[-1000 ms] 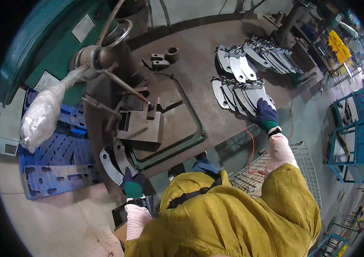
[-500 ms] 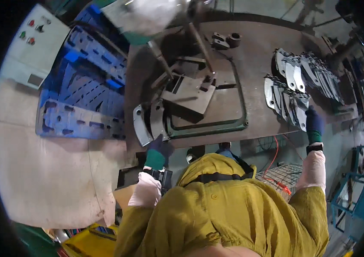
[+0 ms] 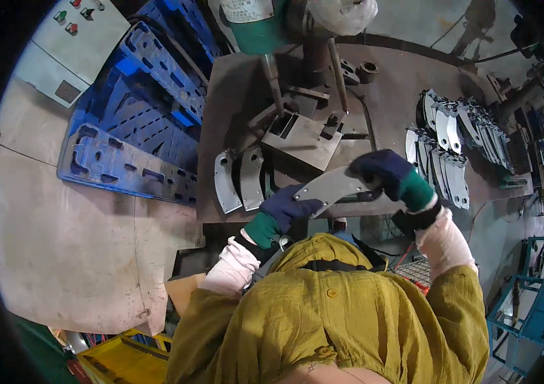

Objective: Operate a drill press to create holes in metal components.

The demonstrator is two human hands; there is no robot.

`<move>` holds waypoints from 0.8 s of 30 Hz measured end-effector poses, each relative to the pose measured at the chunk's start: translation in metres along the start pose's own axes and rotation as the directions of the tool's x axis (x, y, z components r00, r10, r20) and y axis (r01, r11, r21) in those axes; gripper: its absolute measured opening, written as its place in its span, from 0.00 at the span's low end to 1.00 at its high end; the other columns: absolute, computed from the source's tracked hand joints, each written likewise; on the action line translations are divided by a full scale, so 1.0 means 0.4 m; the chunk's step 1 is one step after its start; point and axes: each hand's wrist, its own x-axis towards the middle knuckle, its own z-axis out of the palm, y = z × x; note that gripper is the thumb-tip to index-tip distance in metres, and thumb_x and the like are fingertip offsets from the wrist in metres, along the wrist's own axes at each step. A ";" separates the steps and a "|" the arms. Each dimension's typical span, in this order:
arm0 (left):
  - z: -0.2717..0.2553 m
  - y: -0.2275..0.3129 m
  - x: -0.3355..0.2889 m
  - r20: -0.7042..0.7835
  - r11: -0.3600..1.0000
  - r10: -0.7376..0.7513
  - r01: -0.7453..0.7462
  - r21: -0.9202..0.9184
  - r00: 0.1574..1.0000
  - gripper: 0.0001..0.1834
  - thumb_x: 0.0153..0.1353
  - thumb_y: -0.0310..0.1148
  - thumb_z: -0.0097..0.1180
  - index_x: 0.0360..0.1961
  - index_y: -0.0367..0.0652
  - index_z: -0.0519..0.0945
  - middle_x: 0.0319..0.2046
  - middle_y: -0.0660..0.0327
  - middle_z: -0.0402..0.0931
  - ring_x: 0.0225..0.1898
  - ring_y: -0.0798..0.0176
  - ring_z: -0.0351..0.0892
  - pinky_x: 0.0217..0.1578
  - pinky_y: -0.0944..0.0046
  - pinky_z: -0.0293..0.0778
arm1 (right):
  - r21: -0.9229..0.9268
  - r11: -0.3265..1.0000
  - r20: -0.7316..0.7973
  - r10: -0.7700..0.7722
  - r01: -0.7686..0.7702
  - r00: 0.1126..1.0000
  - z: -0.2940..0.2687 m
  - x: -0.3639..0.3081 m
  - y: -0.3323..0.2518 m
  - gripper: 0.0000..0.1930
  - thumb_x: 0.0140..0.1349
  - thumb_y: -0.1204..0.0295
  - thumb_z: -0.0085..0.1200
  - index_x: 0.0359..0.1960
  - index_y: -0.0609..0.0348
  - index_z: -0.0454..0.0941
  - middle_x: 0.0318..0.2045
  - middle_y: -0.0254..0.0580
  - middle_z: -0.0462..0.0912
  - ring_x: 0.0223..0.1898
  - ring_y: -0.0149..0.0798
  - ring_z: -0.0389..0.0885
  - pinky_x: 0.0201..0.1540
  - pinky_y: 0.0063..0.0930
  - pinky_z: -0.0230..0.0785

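Observation:
Between my two gloved hands is a curved metal plate (image 3: 331, 187), pale grey with small holes, held over the table's front edge. My left hand (image 3: 290, 206) pinches its lower left end. The upper right end is gripped by my right hand (image 3: 384, 173), whose fingers curl over it. Left of these lie two more curved plates, an outer one (image 3: 226, 183) and an inner one (image 3: 252, 178), side by side on the table. A block-shaped metal fixture (image 3: 302, 141) stands just beyond my hands, under the rods of a drill-press-like machine (image 3: 256, 32).
Stacked curved plates (image 3: 441, 163) lie in rows on the table's right side, with more plates (image 3: 483, 134) behind. A metal ring (image 3: 368, 72) sits at the back of the tabletop (image 3: 400, 70). Blue plastic pallets (image 3: 137, 150) and a control box (image 3: 70, 51) stand left.
My right hand has come from the right-hand stack to the middle, bringing a curved plate. My left hand has left the plates at the left and now grips this plate too.

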 end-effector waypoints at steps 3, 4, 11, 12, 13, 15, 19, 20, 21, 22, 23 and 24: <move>-0.024 -0.031 -0.038 -0.179 0.933 -0.061 -0.008 -0.360 0.982 0.24 0.59 0.35 0.65 0.54 0.35 0.76 0.45 0.58 0.80 0.39 0.63 0.81 0.43 0.63 0.78 | -0.042 0.981 -0.093 0.185 -0.190 0.978 0.018 0.078 -0.001 0.22 0.62 0.67 0.54 0.57 0.62 0.75 0.46 0.49 0.82 0.44 0.42 0.83 0.46 0.38 0.74; -0.046 -0.054 -0.042 -0.244 0.931 -0.070 -0.024 -0.363 0.967 0.24 0.60 0.35 0.64 0.54 0.36 0.76 0.45 0.57 0.80 0.39 0.63 0.81 0.43 0.62 0.79 | 0.063 0.932 -0.161 0.363 -0.357 0.918 0.021 0.125 -0.023 0.22 0.65 0.65 0.53 0.59 0.61 0.73 0.48 0.49 0.82 0.46 0.43 0.83 0.47 0.38 0.75; -0.135 -0.216 -0.001 -0.533 0.926 0.275 -0.369 -0.076 0.800 0.31 0.56 0.38 0.66 0.60 0.45 0.72 0.48 0.43 0.76 0.43 0.47 0.80 0.43 0.52 0.77 | 0.998 0.013 0.049 0.300 -0.056 0.953 -0.144 0.356 -0.254 0.34 0.68 0.49 0.46 0.64 0.66 0.65 0.55 0.53 0.78 0.55 0.46 0.79 0.62 0.43 0.69; -0.140 -0.222 0.009 -0.553 0.927 0.320 -0.376 0.015 0.769 0.32 0.55 0.39 0.67 0.60 0.46 0.72 0.48 0.41 0.75 0.43 0.45 0.80 0.44 0.50 0.77 | 0.999 -0.037 0.049 0.254 -0.041 0.966 -0.161 0.377 -0.283 0.33 0.68 0.50 0.47 0.64 0.66 0.65 0.55 0.53 0.78 0.55 0.46 0.79 0.62 0.42 0.69; -0.140 -0.219 0.026 -0.600 0.937 0.314 -0.343 0.068 0.736 0.32 0.54 0.40 0.68 0.60 0.46 0.72 0.47 0.40 0.75 0.43 0.44 0.79 0.44 0.48 0.76 | 0.997 -0.072 0.044 0.234 -0.028 0.971 -0.175 0.398 -0.306 0.33 0.68 0.50 0.47 0.63 0.66 0.65 0.55 0.53 0.78 0.55 0.46 0.79 0.62 0.42 0.69; -0.134 -0.215 0.059 -0.682 0.938 0.281 -0.345 0.045 0.675 0.28 0.56 0.38 0.67 0.56 0.43 0.72 0.43 0.44 0.75 0.40 0.47 0.79 0.41 0.51 0.78 | 0.994 -0.108 0.033 0.261 -0.004 0.965 -0.185 0.424 -0.331 0.32 0.68 0.51 0.47 0.63 0.66 0.66 0.55 0.53 0.78 0.54 0.46 0.79 0.62 0.42 0.69; -0.139 -0.157 0.132 -0.690 0.766 -0.030 -0.427 -0.481 0.723 0.18 0.60 0.34 0.64 0.48 0.38 0.75 0.36 0.55 0.77 0.35 0.58 0.80 0.37 0.59 0.84 | 0.986 -0.163 0.034 0.317 0.020 0.948 -0.198 0.447 -0.359 0.30 0.68 0.54 0.47 0.63 0.67 0.66 0.54 0.52 0.78 0.54 0.46 0.79 0.61 0.42 0.70; -0.144 -0.149 0.141 -0.625 0.645 -0.139 -0.409 -0.646 0.768 0.18 0.60 0.35 0.64 0.48 0.39 0.75 0.37 0.55 0.77 0.35 0.58 0.80 0.37 0.59 0.84 | 0.985 -0.173 0.037 0.329 0.022 0.944 -0.199 0.450 -0.361 0.30 0.68 0.54 0.47 0.63 0.67 0.66 0.54 0.52 0.78 0.54 0.46 0.79 0.61 0.41 0.70; -0.144 -0.151 0.142 -0.626 0.670 -0.123 -0.401 -0.625 0.770 0.22 0.60 0.37 0.65 0.52 0.41 0.74 0.38 0.55 0.77 0.36 0.56 0.80 0.39 0.57 0.81 | 0.983 -0.182 0.040 0.335 0.023 0.941 -0.201 0.452 -0.364 0.30 0.68 0.55 0.47 0.63 0.67 0.66 0.54 0.52 0.78 0.54 0.46 0.79 0.61 0.41 0.70; -0.147 -0.159 0.150 -0.623 0.693 -0.105 -0.392 -0.605 0.775 0.25 0.59 0.39 0.65 0.56 0.44 0.74 0.39 0.54 0.77 0.38 0.54 0.80 0.41 0.55 0.79 | 0.982 -0.185 0.043 0.344 0.023 0.938 -0.203 0.455 -0.365 0.29 0.68 0.55 0.47 0.63 0.67 0.66 0.54 0.52 0.78 0.54 0.46 0.79 0.61 0.41 0.70; -0.150 -0.166 0.158 -0.620 0.715 -0.087 -0.384 -0.584 0.779 0.29 0.59 0.41 0.66 0.60 0.47 0.73 0.40 0.54 0.77 0.39 0.53 0.80 0.43 0.53 0.77 | 0.982 -0.189 0.046 0.349 0.022 0.936 -0.204 0.457 -0.367 0.29 0.68 0.56 0.47 0.62 0.67 0.66 0.54 0.52 0.78 0.53 0.46 0.79 0.61 0.41 0.70; -0.154 -0.181 0.150 -0.630 0.781 0.011 -0.400 -0.480 0.776 0.28 0.59 0.38 0.65 0.60 0.47 0.73 0.40 0.56 0.77 0.39 0.54 0.80 0.43 0.54 0.76 | 0.982 -0.190 0.049 0.356 0.021 0.933 -0.204 0.458 -0.368 0.28 0.68 0.57 0.47 0.62 0.67 0.66 0.54 0.52 0.78 0.53 0.46 0.80 0.61 0.41 0.70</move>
